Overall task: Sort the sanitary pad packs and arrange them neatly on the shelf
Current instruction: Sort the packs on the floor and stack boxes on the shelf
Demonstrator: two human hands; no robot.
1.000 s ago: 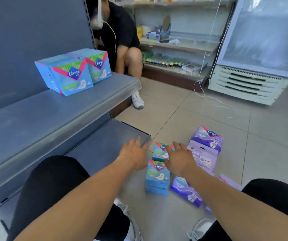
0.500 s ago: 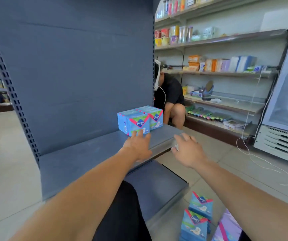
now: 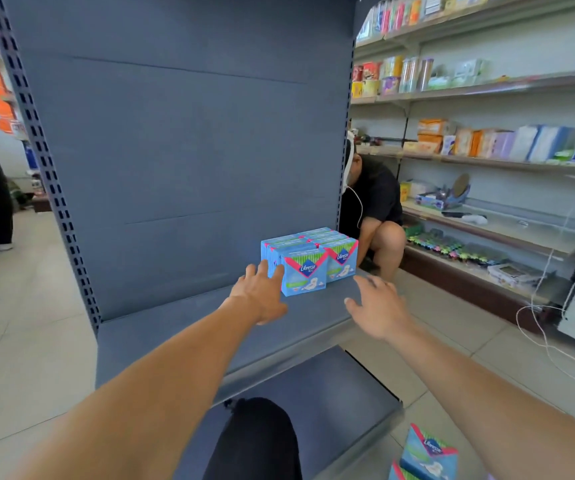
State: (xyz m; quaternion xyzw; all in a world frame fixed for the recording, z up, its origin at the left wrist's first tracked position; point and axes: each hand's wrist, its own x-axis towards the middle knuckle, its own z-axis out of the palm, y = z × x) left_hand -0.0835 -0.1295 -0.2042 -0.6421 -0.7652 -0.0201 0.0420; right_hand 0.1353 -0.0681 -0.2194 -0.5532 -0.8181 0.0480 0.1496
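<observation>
1. Your left hand (image 3: 262,294) reaches over the grey shelf (image 3: 182,337) with fingers straight and slightly spread, holding nothing; its fingertips sit at the left edge of the blue Libresse packs (image 3: 308,259), and whether they touch the front pack cannot be told.
2. Your right hand (image 3: 378,308) hovers at about 4 o'clock from that block, fingers loose and spread, empty, over the shelf's right front corner.
3. The shelved packs stand at roughly 1 o'clock from your left hand, hard against the right end of the shelf, in two rows running back toward the panel; the fronts face you and look fairly even.
4. More stock waits on the floor: a loose blue pack (image 3: 426,453) shows at 5 o'clock in the view, low beside your right forearm; a sliver of purple shows at the bottom edge, too cut off to name.
5. The step in hand looks like squaring up the shelved block between two open palms; neither hand carries anything to add.
6. The next move likely calls for pressing in gently from both sides so the fronts line up; go lightly, since the soft packs may tip or slide off the open right end; after that the floor packs need fetching, blue kept with blue.
</observation>
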